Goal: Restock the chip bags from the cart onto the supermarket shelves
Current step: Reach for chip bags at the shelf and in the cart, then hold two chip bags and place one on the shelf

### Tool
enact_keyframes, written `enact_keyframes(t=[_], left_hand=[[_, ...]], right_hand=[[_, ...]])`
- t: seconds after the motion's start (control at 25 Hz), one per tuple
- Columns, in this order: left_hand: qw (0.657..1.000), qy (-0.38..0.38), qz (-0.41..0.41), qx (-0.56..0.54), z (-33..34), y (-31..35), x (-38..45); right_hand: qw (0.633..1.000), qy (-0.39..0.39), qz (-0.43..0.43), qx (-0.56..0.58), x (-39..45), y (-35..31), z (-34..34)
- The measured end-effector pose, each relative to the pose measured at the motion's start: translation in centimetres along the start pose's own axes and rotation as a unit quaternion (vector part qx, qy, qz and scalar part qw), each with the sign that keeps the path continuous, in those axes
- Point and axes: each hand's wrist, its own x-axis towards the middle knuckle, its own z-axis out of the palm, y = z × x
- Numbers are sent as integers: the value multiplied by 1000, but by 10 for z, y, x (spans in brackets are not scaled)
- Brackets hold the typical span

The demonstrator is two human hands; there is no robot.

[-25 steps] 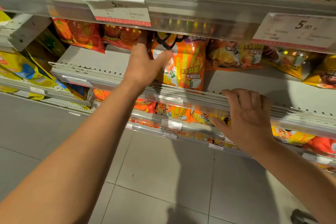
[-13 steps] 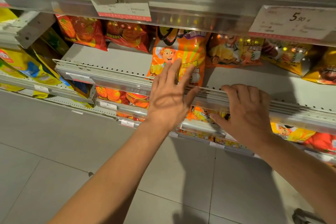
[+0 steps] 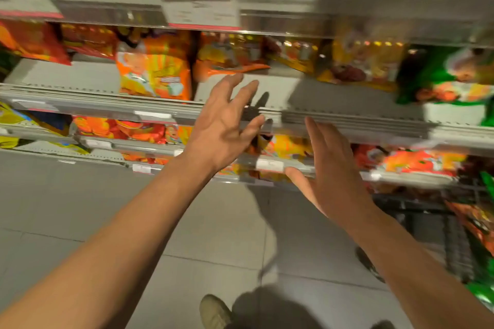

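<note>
An orange chip bag (image 3: pixel 155 72) stands upright on the middle shelf (image 3: pixel 334 99), apart from both hands. My left hand (image 3: pixel 222 123) hovers in front of the shelf edge, fingers spread, holding nothing. My right hand (image 3: pixel 328 168) is lower and to the right, fingers straight, also empty, in front of the lower shelf. More orange, yellow and red bags (image 3: pixel 232 56) lie along the back of the middle shelf. At the right edge a dark wire cart (image 3: pixel 454 243) holds orange and green bags. The picture is blurred by motion.
A green bag (image 3: pixel 449 77) stands at the right of the middle shelf. Lower shelves (image 3: pixel 149 149) carry orange and yellow bags. Price tags (image 3: pixel 200 13) hang on the upper shelf rail. My shoes (image 3: pixel 213 312) show on the grey tiled floor (image 3: pixel 66 208).
The view has swung to the right, bringing the cart into sight. My left hand has drawn back from the orange bag; my right hand has lifted off the shelf rail and opened.
</note>
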Motion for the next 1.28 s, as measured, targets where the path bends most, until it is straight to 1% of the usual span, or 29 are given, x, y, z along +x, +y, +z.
enact_keyframes(t=[0.12,0.16,0.28,0.4,0.44,0.52,0.6,0.68,0.8,0.92,0.96,1.04,1.12,1.2,1.28], left_hand=[[996,-61,58,-32,41,114,15],[992,-88,80,-43,59,166,19],[973,-167,139,-79,103,310,18],[957,-198,175,-118,132,449,19],[953,-200,187,-127,137,487,23],[943,-207,216,-144,148,555,35],[931,-228,243,-151,161,611,53],[923,-242,266,-138,173,638,72],[902,-276,311,-118,202,685,104],[884,-300,339,-118,233,724,131],[875,-312,350,-122,245,738,142],[863,-341,356,-110,269,757,160],[858,-372,342,-94,292,772,178],[852,-382,347,-84,314,786,192],[843,-401,352,-63,331,797,202]], right_hand=[[998,-35,31,47,-64,70,-62],[996,-32,55,69,-92,97,-94],[986,23,119,113,-175,160,-185],[981,38,169,86,-243,212,-275],[980,61,174,73,-260,228,-298],[971,114,197,72,-290,261,-336],[955,143,245,90,-315,294,-366],[938,171,287,89,-328,317,-376],[883,239,389,110,-348,346,-388],[824,298,460,144,-365,357,-390],[799,325,483,151,-370,361,-392],[741,388,528,148,-375,370,-396],[670,451,570,152,-377,389,-406],[602,488,600,199,-375,412,-418],[553,507,603,271,-373,432,-427]])
